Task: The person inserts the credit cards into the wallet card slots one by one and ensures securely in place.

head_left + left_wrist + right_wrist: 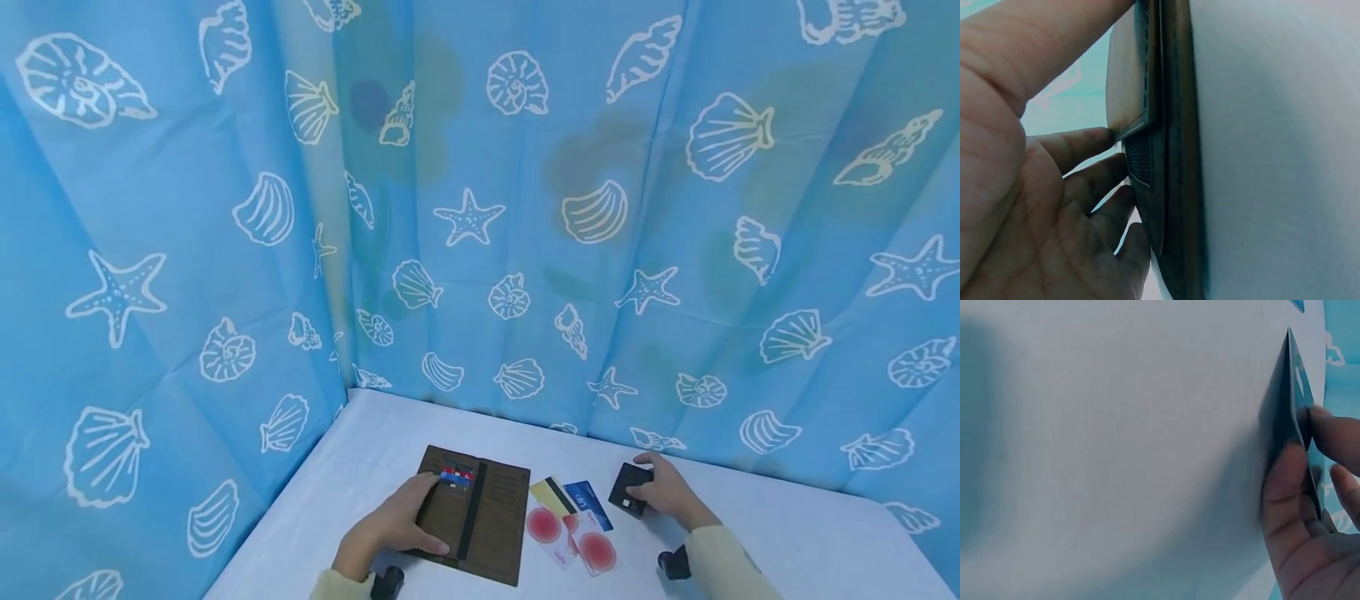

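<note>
An open brown bifold wallet (502, 521) lies on the white table with a black elastic band (472, 510) down its middle. Red and blue cards (456, 476) show in its upper left slots. My left hand (397, 517) rests over the wallet's left side, fingers spread, thumb near the lower edge. In the left wrist view, fingertips (1124, 164) touch the wallet's edge (1175, 156). To the right, my right hand (671, 493) pinches a black card (628, 483) between thumb and fingers. Seen from the right wrist, that card (1291, 387) is tilted edge-on above the table.
Between wallet and right hand lie a yellow card with a black stripe (552, 498), a blue card (588, 503) and overlapping white cards with red circles (597, 552). Blue shell-print curtains (465, 333) border the table's back and left. Black wrist cameras (674, 564) sit below both hands.
</note>
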Demonstrator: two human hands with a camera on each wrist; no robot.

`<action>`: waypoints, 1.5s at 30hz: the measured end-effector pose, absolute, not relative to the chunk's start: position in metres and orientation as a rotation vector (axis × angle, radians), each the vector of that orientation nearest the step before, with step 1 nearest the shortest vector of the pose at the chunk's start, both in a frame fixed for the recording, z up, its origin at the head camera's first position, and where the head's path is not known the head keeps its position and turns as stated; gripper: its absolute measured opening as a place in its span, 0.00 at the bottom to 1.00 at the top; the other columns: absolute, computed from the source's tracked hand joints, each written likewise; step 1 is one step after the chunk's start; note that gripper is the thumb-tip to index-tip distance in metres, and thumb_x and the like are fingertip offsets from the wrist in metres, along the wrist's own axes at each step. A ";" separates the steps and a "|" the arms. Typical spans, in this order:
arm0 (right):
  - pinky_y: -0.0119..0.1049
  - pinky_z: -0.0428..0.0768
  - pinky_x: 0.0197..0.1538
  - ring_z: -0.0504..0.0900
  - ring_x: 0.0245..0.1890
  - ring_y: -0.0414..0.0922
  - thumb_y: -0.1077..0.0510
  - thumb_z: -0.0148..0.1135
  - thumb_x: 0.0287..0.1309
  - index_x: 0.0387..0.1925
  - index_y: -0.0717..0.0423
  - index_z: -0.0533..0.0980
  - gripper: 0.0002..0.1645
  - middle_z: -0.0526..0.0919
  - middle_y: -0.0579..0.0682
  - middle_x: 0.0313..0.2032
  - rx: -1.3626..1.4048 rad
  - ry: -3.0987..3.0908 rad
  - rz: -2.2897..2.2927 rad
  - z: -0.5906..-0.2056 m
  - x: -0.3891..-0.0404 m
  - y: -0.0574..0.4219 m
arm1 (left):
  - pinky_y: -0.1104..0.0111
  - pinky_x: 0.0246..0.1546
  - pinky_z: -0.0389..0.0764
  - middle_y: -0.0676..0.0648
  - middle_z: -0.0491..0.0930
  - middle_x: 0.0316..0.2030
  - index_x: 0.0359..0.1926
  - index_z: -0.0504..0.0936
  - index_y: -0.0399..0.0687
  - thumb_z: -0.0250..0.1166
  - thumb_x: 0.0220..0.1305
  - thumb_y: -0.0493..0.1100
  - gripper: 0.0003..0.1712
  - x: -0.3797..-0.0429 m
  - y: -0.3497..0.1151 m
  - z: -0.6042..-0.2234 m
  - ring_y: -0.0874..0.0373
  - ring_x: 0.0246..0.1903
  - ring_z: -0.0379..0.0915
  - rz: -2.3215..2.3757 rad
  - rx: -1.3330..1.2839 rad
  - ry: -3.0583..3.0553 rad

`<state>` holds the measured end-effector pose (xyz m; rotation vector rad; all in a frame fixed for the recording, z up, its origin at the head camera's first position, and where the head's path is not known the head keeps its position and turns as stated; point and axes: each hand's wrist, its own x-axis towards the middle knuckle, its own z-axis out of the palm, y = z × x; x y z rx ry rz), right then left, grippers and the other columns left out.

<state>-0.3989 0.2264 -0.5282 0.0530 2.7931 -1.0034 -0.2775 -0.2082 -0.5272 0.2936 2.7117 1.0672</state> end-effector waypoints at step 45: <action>0.42 0.88 0.30 0.83 0.37 0.51 0.73 0.59 0.60 0.70 0.53 0.59 0.40 0.77 0.65 0.49 -0.162 2.530 -1.674 -0.520 -0.377 0.105 | 0.38 0.70 0.60 0.34 0.58 0.72 0.73 0.57 0.37 0.81 0.44 0.55 0.62 -0.280 -0.206 -0.526 0.36 0.71 0.54 1.039 0.279 2.707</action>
